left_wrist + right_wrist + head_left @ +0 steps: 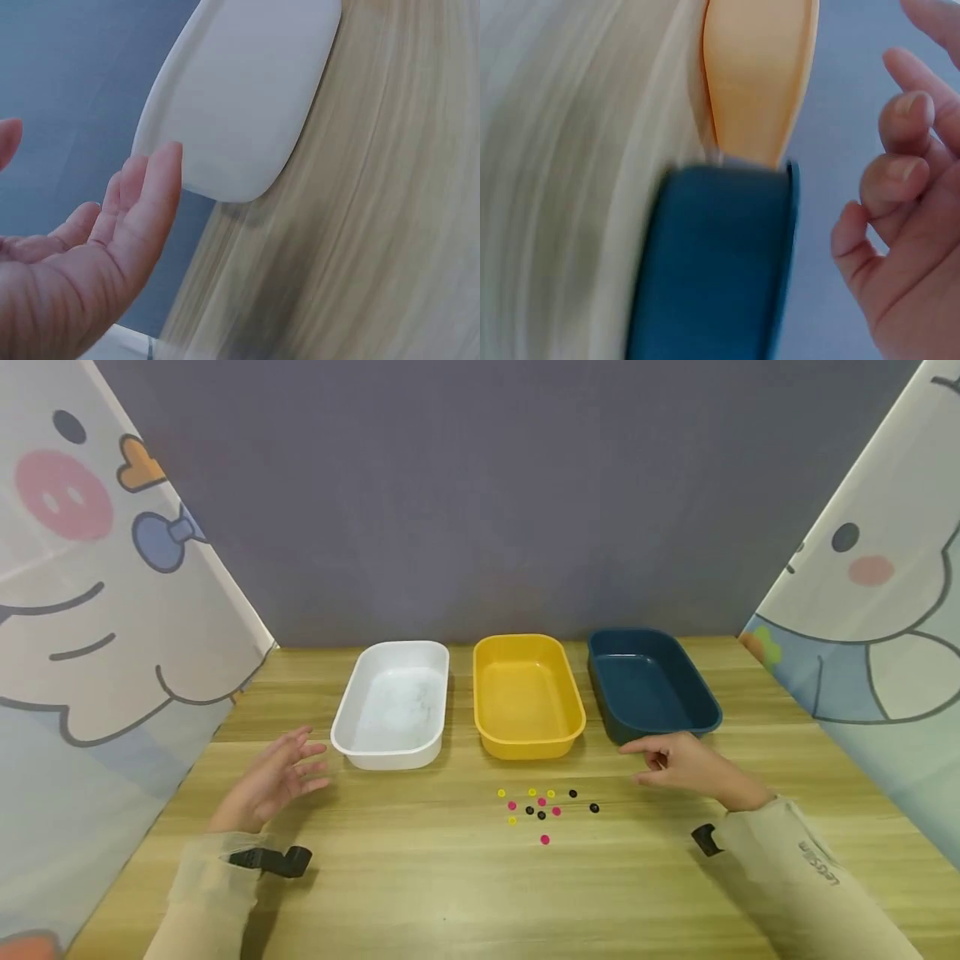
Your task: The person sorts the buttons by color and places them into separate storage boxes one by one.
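My left hand hovers left of the white bin, its fingers spread and relaxed with nothing in them. In the left wrist view the fingers appear beside the white bin's wall. Near the front of the dark blue bin is my right hand. Its index finger points out and the other fingers curl loosely; the right wrist view shows no object in the hand. Small button-like discs lie scattered on the table, among them a yellow disc, a pink disc and a black disc.
A yellow bin stands between the white and blue ones, behind the discs. All three bins sit on the wood-grain table. A grey panel rises behind them, and cartoon-printed sheets flank the table.
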The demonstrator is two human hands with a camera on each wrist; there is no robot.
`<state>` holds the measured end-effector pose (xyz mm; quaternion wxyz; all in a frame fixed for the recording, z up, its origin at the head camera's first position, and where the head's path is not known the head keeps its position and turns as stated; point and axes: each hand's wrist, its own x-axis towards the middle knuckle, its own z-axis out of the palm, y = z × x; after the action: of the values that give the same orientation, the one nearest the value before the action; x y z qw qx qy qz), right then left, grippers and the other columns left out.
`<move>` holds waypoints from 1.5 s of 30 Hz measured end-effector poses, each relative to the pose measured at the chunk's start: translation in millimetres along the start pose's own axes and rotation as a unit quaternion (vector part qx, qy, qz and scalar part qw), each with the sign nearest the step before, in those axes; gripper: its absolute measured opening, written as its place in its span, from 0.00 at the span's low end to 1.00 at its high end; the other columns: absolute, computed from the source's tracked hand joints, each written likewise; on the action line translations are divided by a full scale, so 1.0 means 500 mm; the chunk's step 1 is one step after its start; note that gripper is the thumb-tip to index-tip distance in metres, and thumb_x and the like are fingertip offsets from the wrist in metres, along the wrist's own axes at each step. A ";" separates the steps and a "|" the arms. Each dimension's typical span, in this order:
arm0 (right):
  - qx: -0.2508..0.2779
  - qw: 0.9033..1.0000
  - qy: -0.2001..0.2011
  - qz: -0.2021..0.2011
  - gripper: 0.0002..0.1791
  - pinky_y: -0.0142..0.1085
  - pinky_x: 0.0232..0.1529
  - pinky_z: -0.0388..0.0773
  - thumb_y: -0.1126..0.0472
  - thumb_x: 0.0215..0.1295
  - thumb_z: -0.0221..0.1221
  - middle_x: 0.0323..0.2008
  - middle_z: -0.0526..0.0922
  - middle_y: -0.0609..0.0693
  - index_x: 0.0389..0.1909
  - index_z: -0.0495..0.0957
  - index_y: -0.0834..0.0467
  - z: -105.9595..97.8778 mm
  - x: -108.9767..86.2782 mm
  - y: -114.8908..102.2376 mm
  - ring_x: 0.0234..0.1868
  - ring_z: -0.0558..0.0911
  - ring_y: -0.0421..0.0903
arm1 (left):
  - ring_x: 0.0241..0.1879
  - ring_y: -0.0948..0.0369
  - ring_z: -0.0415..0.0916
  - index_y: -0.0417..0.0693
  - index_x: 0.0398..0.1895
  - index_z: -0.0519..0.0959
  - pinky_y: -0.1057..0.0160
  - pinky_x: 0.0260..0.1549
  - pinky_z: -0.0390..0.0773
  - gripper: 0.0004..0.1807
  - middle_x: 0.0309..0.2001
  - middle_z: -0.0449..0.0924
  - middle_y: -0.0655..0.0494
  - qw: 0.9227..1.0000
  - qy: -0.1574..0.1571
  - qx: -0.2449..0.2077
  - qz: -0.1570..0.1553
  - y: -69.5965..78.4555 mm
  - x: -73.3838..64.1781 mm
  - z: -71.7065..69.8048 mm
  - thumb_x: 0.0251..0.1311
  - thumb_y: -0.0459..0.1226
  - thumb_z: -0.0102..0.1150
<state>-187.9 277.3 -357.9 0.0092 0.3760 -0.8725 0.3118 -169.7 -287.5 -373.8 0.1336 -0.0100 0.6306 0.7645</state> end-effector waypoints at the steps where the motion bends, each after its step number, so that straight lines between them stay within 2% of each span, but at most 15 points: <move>1: 0.016 1.000 -0.014 0.012 0.17 0.28 0.18 0.63 0.69 0.53 0.68 0.19 0.67 0.33 0.44 0.79 0.71 0.004 0.006 -0.003 0.18 0.62 0.29 | 0.43 0.61 0.74 0.59 0.57 0.58 0.57 0.45 0.80 0.13 0.47 0.69 0.58 1.000 0.001 -0.011 -0.002 0.001 0.002 0.003 0.74 0.44 0.40; 5: 0.064 0.995 -0.062 0.041 0.18 0.28 0.19 0.64 0.67 0.55 0.66 0.18 0.66 0.34 0.45 0.79 0.72 0.019 0.027 -0.010 0.18 0.62 0.30 | 0.41 0.61 0.74 0.55 0.53 0.61 0.57 0.45 0.80 0.09 0.44 0.72 0.58 0.999 0.014 -0.046 -0.012 0.001 0.011 0.015 0.74 0.43 0.41; 11: 0.095 0.989 -0.098 0.060 0.17 0.27 0.19 0.61 0.66 0.54 0.68 0.16 0.63 0.36 0.43 0.81 0.71 0.039 0.042 -0.011 0.16 0.61 0.31 | 0.42 0.60 0.73 0.54 0.54 0.60 0.54 0.48 0.78 0.10 0.43 0.72 0.57 0.996 0.037 -0.069 -0.040 -0.006 0.017 0.032 0.75 0.44 0.38; 17: 0.092 0.987 -0.125 0.042 0.14 0.27 0.19 0.62 0.64 0.53 0.69 0.15 0.61 0.35 0.40 0.83 0.67 0.055 0.050 -0.008 0.16 0.60 0.30 | 0.42 0.60 0.73 0.54 0.50 0.63 0.54 0.48 0.78 0.07 0.44 0.69 0.55 0.996 0.051 -0.063 -0.037 -0.011 0.022 0.046 0.74 0.43 0.40; 22: 0.101 0.985 -0.136 0.038 0.13 0.27 0.18 0.60 0.65 0.52 0.70 0.16 0.61 0.36 0.37 0.84 0.67 0.066 0.057 -0.010 0.17 0.59 0.30 | 0.41 0.60 0.73 0.51 0.52 0.61 0.54 0.48 0.78 0.10 0.44 0.69 0.54 0.997 0.039 -0.062 -0.036 -0.014 0.026 0.054 0.75 0.43 0.40; 28: 0.074 0.986 -0.148 0.008 0.12 0.27 0.20 0.61 0.64 0.52 0.70 0.17 0.62 0.36 0.37 0.85 0.64 0.085 0.078 -0.023 0.19 0.61 0.31 | 0.40 0.61 0.75 0.49 0.50 0.67 0.58 0.46 0.80 0.08 0.44 0.70 0.53 0.995 0.052 -0.083 -0.033 -0.008 0.024 0.059 0.74 0.40 0.41; 33: 0.034 0.987 -0.158 -0.005 0.10 0.26 0.22 0.62 0.64 0.52 0.70 0.17 0.63 0.35 0.37 0.86 0.60 0.100 0.087 -0.031 0.21 0.62 0.30 | 0.41 0.60 0.76 0.49 0.44 0.73 0.59 0.47 0.79 0.08 0.42 0.73 0.54 0.990 0.044 -0.127 -0.033 -0.006 0.026 0.062 0.74 0.38 0.41; 39: 0.026 0.984 -0.175 -0.003 0.11 0.26 0.21 0.60 0.65 0.52 0.70 0.16 0.63 0.36 0.38 0.87 0.58 0.111 0.098 -0.044 0.19 0.61 0.30 | 0.39 0.64 0.73 0.47 0.52 0.64 0.66 0.47 0.78 0.08 0.41 0.70 0.55 0.986 0.063 -0.151 -0.044 -0.012 0.033 0.078 0.74 0.34 0.38; 42: 0.027 0.982 -0.187 0.000 0.11 0.25 0.20 0.59 0.65 0.52 0.70 0.15 0.64 0.37 0.39 0.87 0.57 0.116 0.103 -0.049 0.17 0.60 0.30 | 0.36 0.65 0.73 0.48 0.54 0.60 0.70 0.44 0.78 0.10 0.40 0.69 0.55 0.985 0.076 -0.150 -0.047 -0.014 0.036 0.085 0.73 0.32 0.38; 45: 0.023 0.981 -0.193 -0.015 0.10 0.25 0.20 0.60 0.64 0.53 0.70 0.17 0.69 0.36 0.38 0.87 0.57 0.122 0.108 -0.051 0.19 0.61 0.29 | 0.34 0.66 0.73 0.49 0.54 0.59 0.71 0.40 0.79 0.11 0.39 0.69 0.54 0.983 0.085 -0.157 -0.048 -0.015 0.038 0.091 0.73 0.30 0.37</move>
<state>-196.0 195.1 -379.8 -0.1633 0.4421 -0.8450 0.2527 -179.3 -238.7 -375.1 0.1124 -0.1263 0.5108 0.8429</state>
